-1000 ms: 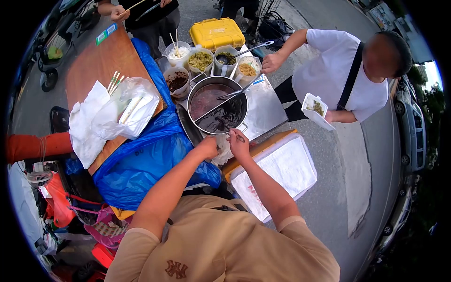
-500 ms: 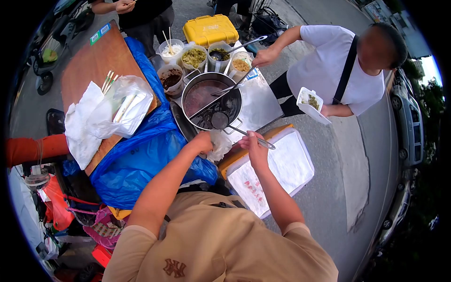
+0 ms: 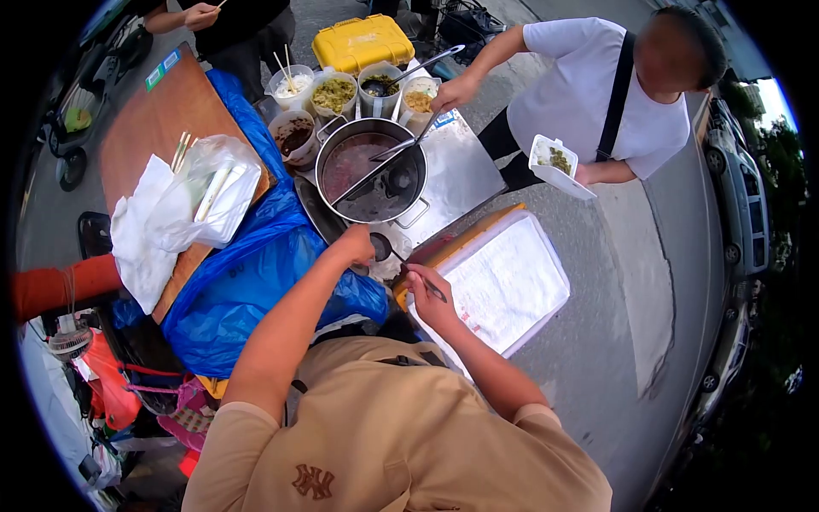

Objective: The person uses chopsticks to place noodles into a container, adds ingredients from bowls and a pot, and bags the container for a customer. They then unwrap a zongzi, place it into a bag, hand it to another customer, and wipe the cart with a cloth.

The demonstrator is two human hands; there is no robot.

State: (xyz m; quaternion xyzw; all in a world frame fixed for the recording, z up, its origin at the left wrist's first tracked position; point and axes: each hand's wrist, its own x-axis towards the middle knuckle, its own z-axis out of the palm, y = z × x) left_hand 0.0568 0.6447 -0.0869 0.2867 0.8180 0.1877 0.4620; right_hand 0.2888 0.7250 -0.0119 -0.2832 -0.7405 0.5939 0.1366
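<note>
My right hand (image 3: 429,290) grips the handle of a ladle (image 3: 380,247), whose dark bowl sits just below the pot, beside my left hand (image 3: 354,245). My left hand is closed on the edge of a clear plastic bag (image 3: 396,261), and the ladle's bowl overlaps the bag in this view. Beyond them stands a large metal pot (image 3: 321,175) with a divider down its middle, reddish liquid on one side and dark liquid on the other. A person's hand (image 3: 457,92) holds a long metal utensil (image 3: 405,149) over the pot.
Tubs of pickled greens (image 3: 333,93), dark sauce (image 3: 294,135) and white food (image 3: 293,84) line the pot's far side. A yellow case (image 3: 362,43) stands behind. Right is a covered box (image 3: 512,277); left, a board (image 3: 153,128) and blue plastic (image 3: 256,299). The person carries a foam box (image 3: 559,162).
My right hand has drawn the ladle out of the pot toward me, bringing its bowl beside my left hand at the bag. The other person's utensil has shifted slightly over the pot.
</note>
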